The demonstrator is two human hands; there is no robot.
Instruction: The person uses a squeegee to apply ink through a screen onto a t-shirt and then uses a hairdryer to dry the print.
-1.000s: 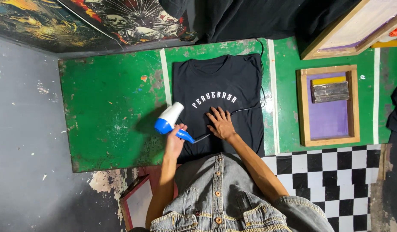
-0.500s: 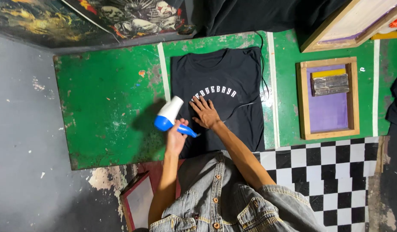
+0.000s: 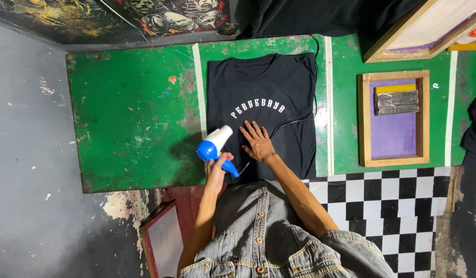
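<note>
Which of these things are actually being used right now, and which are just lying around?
In use:
- blue and white hair dryer, held in the left hand
- black T-shirt with white print, right hand flat on it
- green table under the shirt

Lying about:
- wooden screen frame with purple mesh
- squeegee resting in it
- second frame, top right

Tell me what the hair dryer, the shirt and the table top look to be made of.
Hair dryer: smooth, slightly glossy white and blue shell, probably moulded plastic. Black shirt: soft matte fabric lying flat with faint wrinkles, likely cotton knit; its white lettering looks printed. Table top: a hard flat board in green paint, worn and scratched to brownish patches; wood or metal underneath cannot be told.
</note>
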